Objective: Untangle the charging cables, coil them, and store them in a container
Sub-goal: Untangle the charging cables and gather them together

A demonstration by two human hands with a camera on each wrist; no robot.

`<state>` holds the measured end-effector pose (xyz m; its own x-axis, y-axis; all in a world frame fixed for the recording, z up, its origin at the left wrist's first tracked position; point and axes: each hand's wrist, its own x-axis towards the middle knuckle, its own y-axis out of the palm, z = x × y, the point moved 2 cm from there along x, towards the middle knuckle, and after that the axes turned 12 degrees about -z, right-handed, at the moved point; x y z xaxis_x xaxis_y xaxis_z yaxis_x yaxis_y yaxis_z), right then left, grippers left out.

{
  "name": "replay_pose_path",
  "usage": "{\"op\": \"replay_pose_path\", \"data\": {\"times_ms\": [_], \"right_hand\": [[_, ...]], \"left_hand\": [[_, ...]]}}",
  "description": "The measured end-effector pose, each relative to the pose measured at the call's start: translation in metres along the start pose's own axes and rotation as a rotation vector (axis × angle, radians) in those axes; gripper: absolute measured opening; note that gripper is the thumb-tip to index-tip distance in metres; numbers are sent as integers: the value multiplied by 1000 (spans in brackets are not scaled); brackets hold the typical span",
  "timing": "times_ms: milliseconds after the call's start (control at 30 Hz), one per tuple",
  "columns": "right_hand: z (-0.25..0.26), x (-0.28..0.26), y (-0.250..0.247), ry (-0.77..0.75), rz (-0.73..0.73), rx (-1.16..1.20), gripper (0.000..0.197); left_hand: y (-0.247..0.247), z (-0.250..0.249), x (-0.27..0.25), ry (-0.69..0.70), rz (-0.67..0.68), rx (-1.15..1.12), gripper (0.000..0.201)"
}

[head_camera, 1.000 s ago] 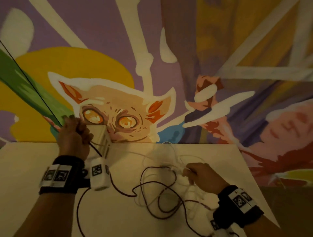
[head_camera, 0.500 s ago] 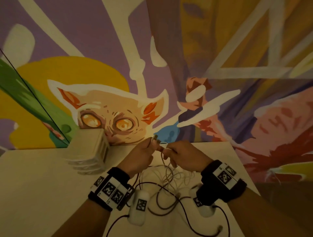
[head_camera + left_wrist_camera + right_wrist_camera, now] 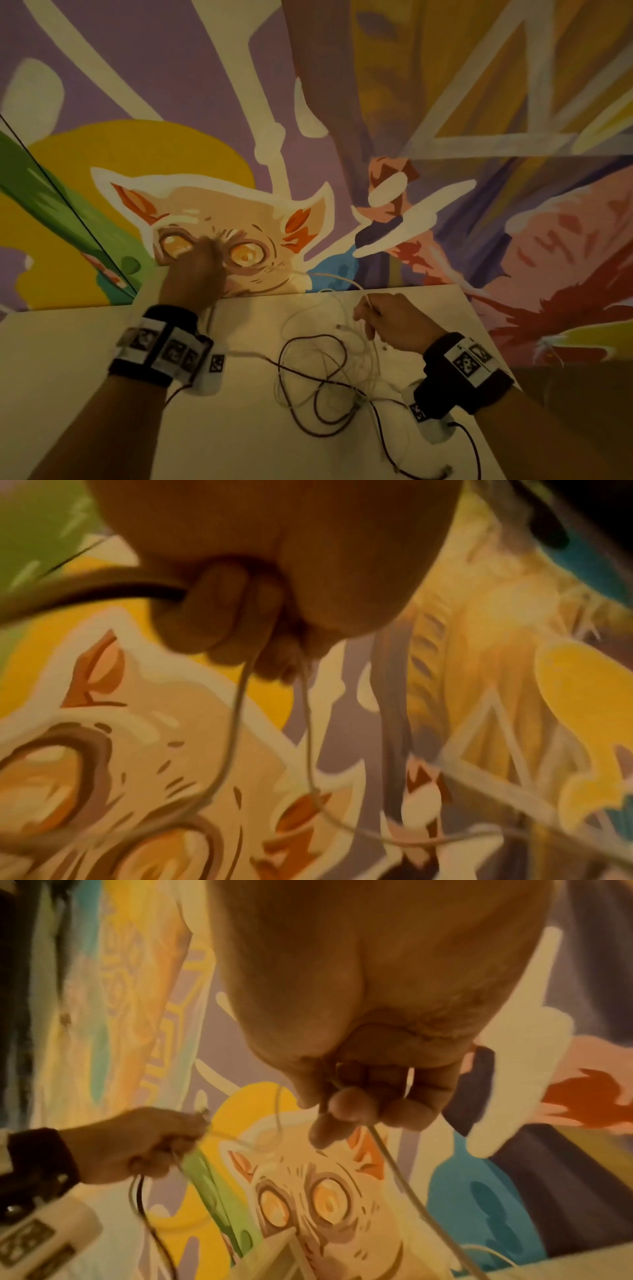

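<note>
A tangle of cables lies on the pale table [image 3: 68, 359]: a dark cable [image 3: 308, 380] looped through thin white cables [image 3: 363, 346]. My left hand [image 3: 193, 270] is raised in front of the wall. Its fingers [image 3: 222, 615] are curled round a white cable [image 3: 236, 723] that hangs in two strands. My right hand [image 3: 375, 313] is lower, over the tangle. Its fingertips [image 3: 349, 1107] pinch the white cable [image 3: 394, 1164]. A slack white strand [image 3: 342, 279] arcs between the two hands. A pale box [image 3: 274, 1259] stands by the wall, mostly hidden behind my left hand in the head view.
A painted mural [image 3: 342, 102] covers the wall right behind the table. The table's right edge [image 3: 493, 346] runs diagonally close to my right wrist. Dark leads trail from both wrist cameras across the table [image 3: 469, 442].
Half a second ago both hands met over the tangle. My left hand has since drawn up and to the left with the white cable, and the right hand has dropped back to the right.
</note>
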<state>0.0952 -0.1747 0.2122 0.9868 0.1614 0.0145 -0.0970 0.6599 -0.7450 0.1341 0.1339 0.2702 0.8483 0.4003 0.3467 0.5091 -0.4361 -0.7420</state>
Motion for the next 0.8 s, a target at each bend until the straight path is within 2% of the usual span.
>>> {"op": "replay_pose_path", "data": {"times_ms": [67,100,133,200,267,300,367,433,500,567,600,667,733,800], "right_hand": [[16,2,-3,-60,23,-29,32],[24,2,-5,-91,55,-48,33],[32,3,-5,-123,93,-68,33],[45,5,-3,-196,142,-91,34],[53,10,-2,-226,102,-84,35],[53,13,-4,-223,53,-69,35],[46,16,-9,-190,-14,-22,34],[32,13,-13,-143,-7,-31,29],[11,4,-11,-67,85,-82,23],[-8,-11,2,2,238,-92,23],[-17,-19,12,29,347,-106,23],[-34,-39,35,93,627,-171,23],[-51,-53,59,144,836,-290,25],[-69,-56,74,152,858,-444,35]], "left_hand": [[20,5,-21,80,101,153,32],[26,3,-32,157,53,93,34],[30,-6,-45,214,44,-39,36],[39,-29,-69,285,194,-374,34],[48,-48,-94,281,381,-546,30],[50,-56,-101,273,414,-589,32],[54,-51,-96,228,378,-650,31],[44,-39,-73,102,242,-763,28],[24,-26,-40,-65,52,-855,34],[8,-13,-16,-53,-98,-590,32],[8,-4,-9,-22,-78,-450,37],[22,9,-9,-18,49,-292,42],[43,20,-21,-75,173,-380,39],[66,26,-37,-273,269,-593,31]]}}
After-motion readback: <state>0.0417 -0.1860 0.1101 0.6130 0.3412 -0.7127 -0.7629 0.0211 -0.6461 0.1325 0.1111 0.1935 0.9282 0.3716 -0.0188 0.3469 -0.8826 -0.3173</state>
